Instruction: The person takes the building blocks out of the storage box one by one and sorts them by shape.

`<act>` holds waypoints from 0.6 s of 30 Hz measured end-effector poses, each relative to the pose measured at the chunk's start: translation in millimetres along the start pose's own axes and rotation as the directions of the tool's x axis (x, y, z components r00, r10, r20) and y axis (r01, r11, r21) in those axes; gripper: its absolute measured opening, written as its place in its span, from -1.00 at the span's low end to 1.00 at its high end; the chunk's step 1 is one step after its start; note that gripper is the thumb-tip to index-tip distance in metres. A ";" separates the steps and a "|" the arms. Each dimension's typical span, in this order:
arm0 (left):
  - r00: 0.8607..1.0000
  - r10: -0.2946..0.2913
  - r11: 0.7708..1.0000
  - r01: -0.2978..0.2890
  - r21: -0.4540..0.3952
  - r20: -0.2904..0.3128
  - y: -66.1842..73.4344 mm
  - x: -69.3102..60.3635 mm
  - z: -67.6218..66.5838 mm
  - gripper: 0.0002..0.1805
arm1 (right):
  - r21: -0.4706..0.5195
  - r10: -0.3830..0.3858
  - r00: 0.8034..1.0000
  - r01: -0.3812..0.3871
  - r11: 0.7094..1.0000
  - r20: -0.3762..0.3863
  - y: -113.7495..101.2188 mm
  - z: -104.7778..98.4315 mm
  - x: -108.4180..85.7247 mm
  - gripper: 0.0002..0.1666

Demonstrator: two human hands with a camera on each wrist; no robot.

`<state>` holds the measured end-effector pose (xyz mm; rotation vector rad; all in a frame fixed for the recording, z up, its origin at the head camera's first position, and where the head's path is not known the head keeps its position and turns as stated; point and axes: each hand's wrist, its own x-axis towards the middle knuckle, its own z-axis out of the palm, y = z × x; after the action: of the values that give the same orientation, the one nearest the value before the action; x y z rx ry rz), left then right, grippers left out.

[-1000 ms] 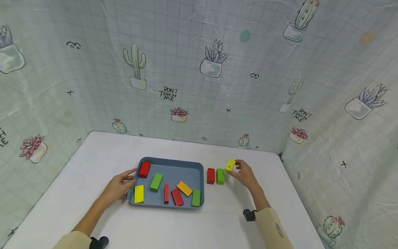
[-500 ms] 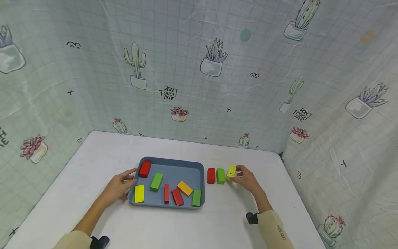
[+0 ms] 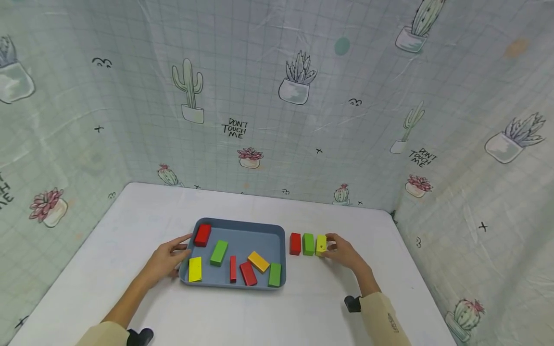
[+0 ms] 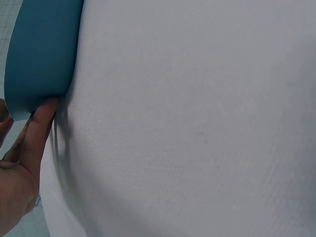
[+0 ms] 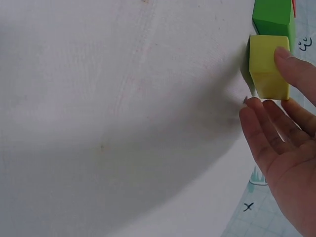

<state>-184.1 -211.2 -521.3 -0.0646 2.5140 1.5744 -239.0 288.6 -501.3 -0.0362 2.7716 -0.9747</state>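
My left hand [image 3: 162, 262] touches the left end of the blue-grey tray [image 3: 242, 227]. In the left wrist view its fairly straight fingers [image 4: 42, 126] meet the tray's end wall [image 4: 44, 54]. Beyond the tray's right side, my right hand [image 3: 344, 251] pinches a yellow block [image 3: 321, 244] between thumb and fingers. The right wrist view shows the thumb [image 5: 296, 69] on one face of that yellow block [image 5: 269, 64]. Beside it on the table stand a green block [image 3: 308, 244] and a red block [image 3: 295, 244], forming a row.
Inside the tray lie several loose blocks, among them a red one [image 3: 202, 235], a green one [image 3: 219, 253], a yellow one [image 3: 195, 269] and an orange one [image 3: 258, 262]. A printed curtain [image 3: 259, 86] surrounds the white table [image 3: 303, 312] at the back and sides.
My right hand has lowered the yellow block from above onto the right end of the row, next to the green block. The left hand and tray have stayed in place.
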 end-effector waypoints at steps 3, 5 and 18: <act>1.000 -0.011 1.000 0.011 0.006 -0.001 -0.2 0.5 0.3 -0.40 | -0.005 0.005 1.000 -0.005 1.000 0.010 0.2 -0.7 1.0 -0.24; 1.000 -0.014 1.000 0.014 0.005 0.001 -0.6 0.5 0.6 -0.40 | -0.004 0.010 1.000 -0.009 1.000 0.018 1.0 -1.0 1.9 -0.24; 1.000 -0.010 1.000 0.010 -0.009 -0.001 -2.0 1.0 0.3 -0.40 | -0.015 -0.003 0.999 0.004 1.000 0.053 2.7 -2.7 5.0 -0.25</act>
<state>-184.8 -211.7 -523.4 -0.0792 2.5033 1.5815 -244.3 292.0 -501.8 -0.0682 2.7317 -0.9404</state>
